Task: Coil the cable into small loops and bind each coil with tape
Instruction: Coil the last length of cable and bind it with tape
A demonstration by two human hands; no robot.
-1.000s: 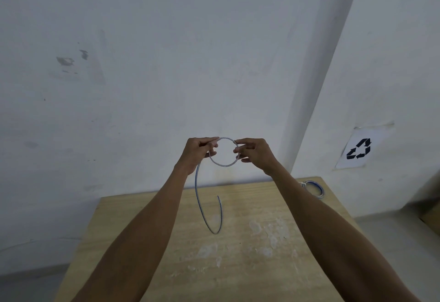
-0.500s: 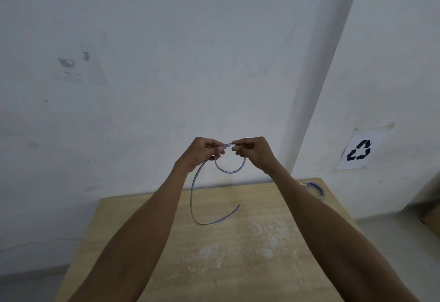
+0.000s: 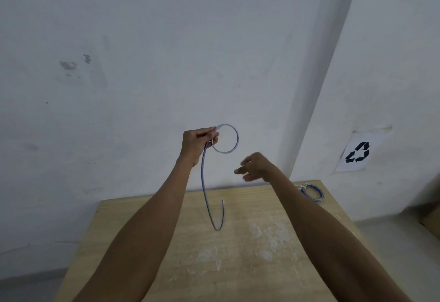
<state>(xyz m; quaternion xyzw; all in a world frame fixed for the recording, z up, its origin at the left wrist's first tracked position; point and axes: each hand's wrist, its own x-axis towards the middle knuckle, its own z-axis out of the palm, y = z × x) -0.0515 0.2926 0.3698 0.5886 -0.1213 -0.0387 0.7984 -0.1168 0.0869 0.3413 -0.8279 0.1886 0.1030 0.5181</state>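
— Found the cable [image 3: 202,182]?

— Found, yes. Gripped in the left hand [image 3: 198,144], raised in front of the white wall [image 3: 142,63], above the far edge of the wooden table [image 3: 262,266]. Pinched between thumb and curled fingers at the crossing of one round loop [image 3: 237,138].

— And below the grip?

— Hung down as a loose tail, curved like a hook, turned up again at the free end. Looked clear of the tabletop, though hard to judge from above.

— Checked the right hand [image 3: 256,167]?

— Checked. Hovered lower than the loop and to its right, apart from it. Showed loosely spread fingers, slightly blurred, pointed toward the left. Held nothing.

— Noticed anything else on the table?

— Noticed a second small coil [image 3: 312,192], blue and white, laid flat near the far right corner, bound with something pale at its left side. Could not tell tape from tie at that size. Saw pale scuffed patches [image 3: 269,237] on the wood nearer the middle.

— And on the right-hand wall?

— Spotted a recycling sign [image 3: 357,153], black symbol on white paper, stuck above that corner.
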